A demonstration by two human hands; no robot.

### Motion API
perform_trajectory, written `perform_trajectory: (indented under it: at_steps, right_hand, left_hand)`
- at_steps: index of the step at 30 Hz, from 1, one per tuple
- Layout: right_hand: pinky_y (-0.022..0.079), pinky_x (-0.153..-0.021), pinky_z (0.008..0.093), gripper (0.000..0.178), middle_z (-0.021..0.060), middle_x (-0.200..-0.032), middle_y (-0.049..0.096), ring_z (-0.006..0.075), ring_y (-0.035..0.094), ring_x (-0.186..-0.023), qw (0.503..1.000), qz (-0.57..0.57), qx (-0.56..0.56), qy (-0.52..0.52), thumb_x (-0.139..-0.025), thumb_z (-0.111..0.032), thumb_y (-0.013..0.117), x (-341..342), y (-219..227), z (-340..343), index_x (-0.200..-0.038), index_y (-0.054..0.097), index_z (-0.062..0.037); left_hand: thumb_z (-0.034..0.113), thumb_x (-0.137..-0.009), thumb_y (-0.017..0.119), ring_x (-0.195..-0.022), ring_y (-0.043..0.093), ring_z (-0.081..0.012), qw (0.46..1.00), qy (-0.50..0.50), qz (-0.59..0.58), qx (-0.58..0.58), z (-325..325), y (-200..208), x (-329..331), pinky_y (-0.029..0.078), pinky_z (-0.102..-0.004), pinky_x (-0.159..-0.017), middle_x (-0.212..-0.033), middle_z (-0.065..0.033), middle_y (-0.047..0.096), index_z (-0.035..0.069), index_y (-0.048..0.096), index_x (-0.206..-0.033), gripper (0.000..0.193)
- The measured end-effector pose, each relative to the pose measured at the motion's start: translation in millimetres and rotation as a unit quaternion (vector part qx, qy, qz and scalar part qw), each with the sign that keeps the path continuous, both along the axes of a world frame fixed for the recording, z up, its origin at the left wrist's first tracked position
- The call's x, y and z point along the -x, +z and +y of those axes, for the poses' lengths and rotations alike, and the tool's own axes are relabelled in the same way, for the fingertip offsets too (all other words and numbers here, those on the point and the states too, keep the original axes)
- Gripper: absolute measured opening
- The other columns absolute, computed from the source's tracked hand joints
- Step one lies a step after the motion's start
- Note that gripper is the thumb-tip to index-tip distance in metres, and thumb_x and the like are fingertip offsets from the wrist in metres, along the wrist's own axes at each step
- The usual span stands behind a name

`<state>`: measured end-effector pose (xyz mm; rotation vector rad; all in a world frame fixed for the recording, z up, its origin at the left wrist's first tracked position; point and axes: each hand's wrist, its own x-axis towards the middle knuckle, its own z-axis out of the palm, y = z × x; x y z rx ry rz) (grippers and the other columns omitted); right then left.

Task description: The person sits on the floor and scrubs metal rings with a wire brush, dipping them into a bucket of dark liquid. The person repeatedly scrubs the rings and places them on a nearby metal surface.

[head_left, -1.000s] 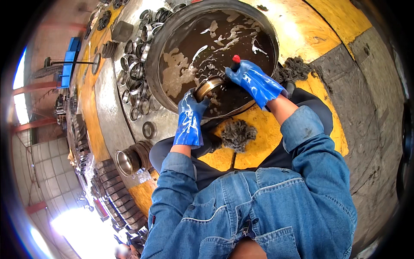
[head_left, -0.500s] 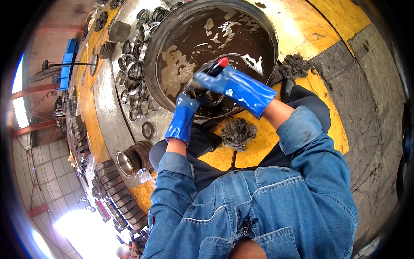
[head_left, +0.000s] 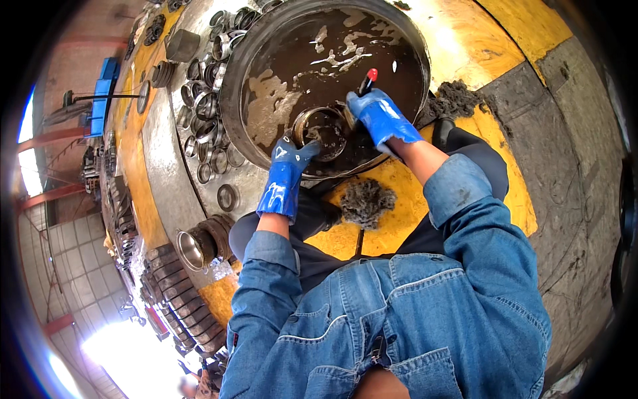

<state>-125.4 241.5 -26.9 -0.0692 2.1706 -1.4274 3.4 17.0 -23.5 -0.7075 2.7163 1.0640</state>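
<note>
A round black basin (head_left: 232,86) holds dark oily liquid with pale foam. In it lies a metal bearing ring (head_left: 323,126), partly sunk. My left hand (head_left: 287,174), in a wet blue glove, grips the ring's near edge. My right hand (head_left: 379,116), also in a blue glove, is closed on a brush with a red-tipped black handle (head_left: 367,80), and its working end sits at the ring's right side, hidden in the liquid.
Several metal bearing rings (head_left: 206,106) lie on the grey sheet left of the basin. A metal sleeve (head_left: 193,246) lies near my left knee. A grey wad of cotton waste (head_left: 367,199) sits on the yellow floor, another wad (head_left: 455,100) right of the basin.
My right hand, which crossed over to the left half a second ago, has swung back to the ring's right side. My left hand has stayed at the ring's near edge.
</note>
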Motion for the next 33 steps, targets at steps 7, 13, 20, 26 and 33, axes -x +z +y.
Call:
perform_trajectory:
  at_steps: [7,13,20,26,33]
  right_hand:
    - [0.058,-0.089,0.0452,0.046,0.0234,-0.099,0.076,0.0407,0.073,-0.097,0.987,0.136,-0.084,0.025,-0.097,-0.046,0.064,6.2,-10.4,-9.0,-0.107,0.077,-0.0029]
    - [0.060,-0.085,0.0343,0.021,0.0104,-0.098,0.079,0.0189,0.073,-0.090,0.950,0.170,0.235,0.114,-0.099,-0.023,0.074,-33.4,-23.4,-46.0,-0.110,0.076,-0.0058]
    - [0.060,-0.079,0.0467,0.034,0.0173,-0.096,0.076,0.0391,0.073,-0.090,0.836,0.355,0.026,0.418,-0.093,-0.042,0.070,-42.7,-17.2,-17.9,-0.103,0.076,-0.0099]
    - [0.057,-0.076,0.0472,0.046,0.0171,-0.087,0.074,0.0359,0.073,-0.082,0.959,0.135,-0.085,0.233,-0.089,-0.053,0.071,-27.0,17.1,-1.3,-0.100,0.076,-0.0084]
    - [0.051,-0.076,0.0411,0.054,0.0165,-0.078,0.068,0.0301,0.061,-0.073,0.976,-0.067,0.122,0.169,-0.098,-0.051,0.060,-43.8,51.6,7.6,-0.097,0.071,0.0023]
  left_hand:
    - [0.041,-0.097,0.076,-0.096,0.073,-0.0247,0.971,0.095,-0.036,-0.215,-6.7,8.8,1.2,0.056,-0.0361,-0.086,-0.106,-0.0182,0.078,-0.004,0.069,-0.126,0.054]
    - [0.041,-0.098,0.075,-0.095,0.073,-0.0249,0.953,0.138,-0.012,-0.269,-21.5,7.2,-6.7,0.056,-0.0362,-0.086,-0.106,-0.0183,0.078,-0.004,0.069,-0.126,0.054]
    - [0.041,-0.098,0.074,-0.095,0.073,-0.0251,0.984,0.087,0.036,-0.154,-9.5,-0.5,-6.0,0.056,-0.0363,-0.086,-0.105,-0.0184,0.078,-0.004,0.069,-0.126,0.053]
    - [0.041,-0.099,0.073,-0.094,0.073,-0.0253,0.993,0.064,0.054,-0.077,1.5,-4.4,-4.4,0.056,-0.0364,-0.085,-0.105,-0.0185,0.078,-0.004,0.069,-0.125,0.053]
    - [0.040,-0.100,0.070,-0.098,0.074,-0.0291,0.995,0.039,0.077,-0.049,2.6,-13.1,-4.9,0.056,-0.0387,-0.090,-0.107,-0.0199,0.077,-0.001,0.071,-0.123,0.048]
